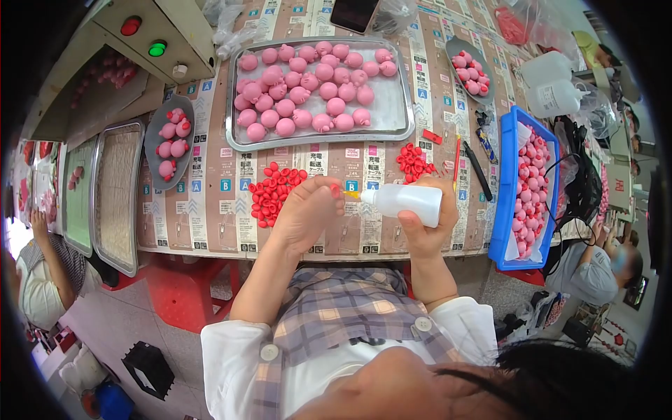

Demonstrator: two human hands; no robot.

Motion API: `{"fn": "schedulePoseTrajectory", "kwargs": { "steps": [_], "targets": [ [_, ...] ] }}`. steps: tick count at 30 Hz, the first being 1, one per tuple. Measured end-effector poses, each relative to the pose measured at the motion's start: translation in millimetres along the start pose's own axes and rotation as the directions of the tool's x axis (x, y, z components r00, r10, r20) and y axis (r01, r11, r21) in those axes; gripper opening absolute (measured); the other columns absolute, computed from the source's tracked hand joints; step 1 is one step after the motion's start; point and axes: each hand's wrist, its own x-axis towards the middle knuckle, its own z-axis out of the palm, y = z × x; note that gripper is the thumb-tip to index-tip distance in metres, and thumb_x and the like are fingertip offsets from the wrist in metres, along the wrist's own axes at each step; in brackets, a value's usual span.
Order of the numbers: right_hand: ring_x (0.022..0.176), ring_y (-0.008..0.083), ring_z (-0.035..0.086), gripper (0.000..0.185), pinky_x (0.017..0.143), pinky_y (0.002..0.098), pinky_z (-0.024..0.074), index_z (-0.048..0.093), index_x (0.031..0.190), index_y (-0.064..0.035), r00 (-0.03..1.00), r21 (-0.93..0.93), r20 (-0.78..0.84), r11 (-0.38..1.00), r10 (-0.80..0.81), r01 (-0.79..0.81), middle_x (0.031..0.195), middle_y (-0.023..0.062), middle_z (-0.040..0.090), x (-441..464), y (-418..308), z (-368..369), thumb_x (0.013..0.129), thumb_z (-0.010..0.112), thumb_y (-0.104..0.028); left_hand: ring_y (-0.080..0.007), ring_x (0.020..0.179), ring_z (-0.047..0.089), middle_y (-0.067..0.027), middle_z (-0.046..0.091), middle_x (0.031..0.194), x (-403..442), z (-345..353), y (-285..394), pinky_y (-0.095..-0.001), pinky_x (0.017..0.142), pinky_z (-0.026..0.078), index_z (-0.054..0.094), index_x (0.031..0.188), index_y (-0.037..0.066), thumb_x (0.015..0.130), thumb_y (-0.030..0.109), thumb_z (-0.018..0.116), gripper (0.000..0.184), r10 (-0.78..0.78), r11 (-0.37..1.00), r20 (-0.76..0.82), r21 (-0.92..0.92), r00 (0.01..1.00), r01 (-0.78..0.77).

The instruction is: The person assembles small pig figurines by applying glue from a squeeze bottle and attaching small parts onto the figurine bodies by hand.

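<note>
My right hand (430, 234) is wrapped around a white squeeze bottle (409, 201), which lies sideways with its thin yellow nozzle (351, 194) pointing left. The nozzle reaches the fingertips of my left hand (308, 215), which pinch a small red piece (335, 190). Fingers partly cover that piece. Beside my left wrist lies a pile of small red pieces (269, 196). A second, smaller red pile (413, 159) sits just beyond the bottle. Behind both hands, a metal tray (392, 133) holds many pink balls with small bumps (323, 71).
Grey oval dishes with pink-and-red balls stand left (157, 157) and far right (483, 52). A blue bin (509, 189) of such balls is at the right, near pens (478, 171). A machine box (150, 42) stands back left; a phone (355, 12) lies behind. Other people sit on both sides.
</note>
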Motion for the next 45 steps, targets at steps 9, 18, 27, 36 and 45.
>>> {"fn": "schedulePoseTrajectory", "kwargs": {
  "steps": [9, 18, 27, 36, 45],
  "targets": [
    [0.063, 0.0171, 0.055, 0.042, 0.056, 0.0266, 0.0432, 0.05, 0.088, -0.0006, 0.998, -0.034, 0.032, 0.998, -0.048, 0.049, 0.076, 0.0094, 0.055, 2.9, -2.9, -0.7, 0.064, 0.073, -0.026, -0.0154, 0.072, 0.051, -0.0039, 0.053, 0.082, 0.3, 1.1, 0.7, -0.0281, 0.068, 0.043, 0.054, 0.094, 0.001, 0.082, 0.007, 0.049, 0.015, -0.011, 1.0, -0.012, -0.01, 1.0, 0.011],
    [0.062, 0.0178, 0.055, 0.041, 0.054, 0.0261, 0.0432, 0.05, 0.087, -0.0004, 1.0, -0.004, -0.005, 1.0, -0.017, 0.017, 0.075, 0.0099, 0.055, 2.6, -1.1, 1.3, 0.064, 0.073, -0.026, -0.0156, 0.071, 0.051, -0.0031, 0.053, 0.08, 0.1, 0.8, -0.3, -0.0284, 0.067, 0.043, 0.055, 0.094, 0.001, 0.082, 0.008, 0.049, 0.015, -0.02, 1.0, -0.012, -0.019, 1.0, 0.02],
    [0.062, 0.0174, 0.055, 0.041, 0.054, 0.0266, 0.043, 0.05, 0.086, -0.0005, 0.999, -0.017, -0.008, 0.999, -0.048, 0.048, 0.075, 0.0097, 0.055, 4.7, -2.1, -0.2, 0.064, 0.073, -0.026, -0.0147, 0.071, 0.05, -0.0027, 0.052, 0.079, -0.4, 1.9, -0.3, -0.028, 0.066, 0.043, 0.054, 0.093, 0.002, 0.082, 0.011, 0.05, 0.014, -0.019, 1.0, -0.013, -0.023, 1.0, 0.019],
    [0.062, 0.0176, 0.055, 0.04, 0.055, 0.0265, 0.0429, 0.05, 0.086, -0.0007, 0.999, -0.053, 0.007, 0.998, -0.032, 0.033, 0.076, 0.0095, 0.055, 4.5, -0.8, -1.1, 0.064, 0.073, -0.025, -0.0133, 0.07, 0.05, -0.0021, 0.052, 0.078, -0.6, 1.2, -1.2, -0.0273, 0.064, 0.042, 0.054, 0.091, 0.003, 0.082, 0.013, 0.051, 0.013, -0.031, 0.999, 0.0, -0.009, 1.0, 0.031],
    [0.062, 0.0175, 0.055, 0.041, 0.055, 0.0268, 0.0431, 0.051, 0.088, -0.0001, 0.999, -0.054, 0.03, 0.998, -0.04, 0.041, 0.075, 0.0098, 0.055, 5.3, -0.5, -3.8, 0.063, 0.073, -0.023, -0.0128, 0.069, 0.05, -0.002, 0.053, 0.079, -0.1, 0.0, -2.2, -0.0271, 0.064, 0.043, 0.054, 0.09, 0.004, 0.082, 0.013, 0.051, 0.013, -0.031, 0.999, -0.006, 0.017, 1.0, 0.031]
  ]
}}
